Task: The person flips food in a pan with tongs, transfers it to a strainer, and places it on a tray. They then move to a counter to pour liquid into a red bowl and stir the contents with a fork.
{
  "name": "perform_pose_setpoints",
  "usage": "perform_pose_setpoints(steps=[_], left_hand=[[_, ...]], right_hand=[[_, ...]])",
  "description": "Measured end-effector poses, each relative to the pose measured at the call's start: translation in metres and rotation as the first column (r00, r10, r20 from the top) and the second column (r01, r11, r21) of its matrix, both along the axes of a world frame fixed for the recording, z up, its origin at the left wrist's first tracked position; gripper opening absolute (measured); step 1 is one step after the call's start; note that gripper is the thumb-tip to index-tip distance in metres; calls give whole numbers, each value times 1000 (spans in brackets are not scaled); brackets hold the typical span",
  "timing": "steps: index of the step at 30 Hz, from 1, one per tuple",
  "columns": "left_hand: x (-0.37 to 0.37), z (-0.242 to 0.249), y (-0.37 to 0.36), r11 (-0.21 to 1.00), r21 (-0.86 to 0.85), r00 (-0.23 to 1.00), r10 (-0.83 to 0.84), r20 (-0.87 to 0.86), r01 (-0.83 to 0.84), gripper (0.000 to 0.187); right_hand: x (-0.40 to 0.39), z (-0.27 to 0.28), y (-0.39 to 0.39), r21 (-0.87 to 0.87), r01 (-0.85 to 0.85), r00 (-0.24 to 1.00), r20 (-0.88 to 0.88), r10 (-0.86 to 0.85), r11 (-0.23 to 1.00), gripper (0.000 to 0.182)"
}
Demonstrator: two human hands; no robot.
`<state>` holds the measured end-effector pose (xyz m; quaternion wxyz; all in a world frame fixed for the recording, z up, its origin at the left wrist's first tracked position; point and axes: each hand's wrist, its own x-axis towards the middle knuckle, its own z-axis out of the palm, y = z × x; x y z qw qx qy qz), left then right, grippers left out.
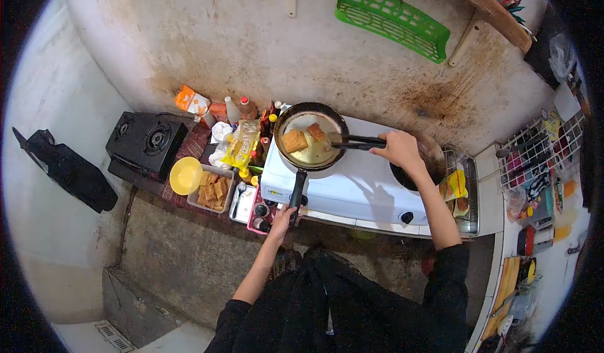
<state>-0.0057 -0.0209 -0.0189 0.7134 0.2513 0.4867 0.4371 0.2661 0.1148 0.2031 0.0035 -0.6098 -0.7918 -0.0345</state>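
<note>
Stained kitchen wall, white stove (352, 186) | frying pan (311, 138) on stove's left burner, heavy, hot | left hand (283, 218) clenched on handle | right hand (397, 150) grasping tongs (355, 143), probably pinching soft, oily fried piece (318, 132)

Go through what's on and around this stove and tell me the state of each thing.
Frying pan: on the white stove, oil and two browned pieces inside.
Tongs: reaching over the pan.
Right hand: gripping the tongs.
Left hand: holding the pan handle.
Black stove: bare burners.
Tray: holds fried pieces.
</note>
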Motion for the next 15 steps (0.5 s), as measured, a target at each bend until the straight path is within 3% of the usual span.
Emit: perform_pose_setpoints(steps=[4, 15], left_hand=[[1, 10, -2, 1000, 29, 998, 3, -69, -1, 30], [1, 7, -2, 999, -30, 1000, 12, -4, -12, 29]], right_hand=[[-7, -14, 10, -3, 65, 997, -31, -65, 998, 43], [-2, -25, -9, 44, 16, 1000, -5, -16, 999, 43]])
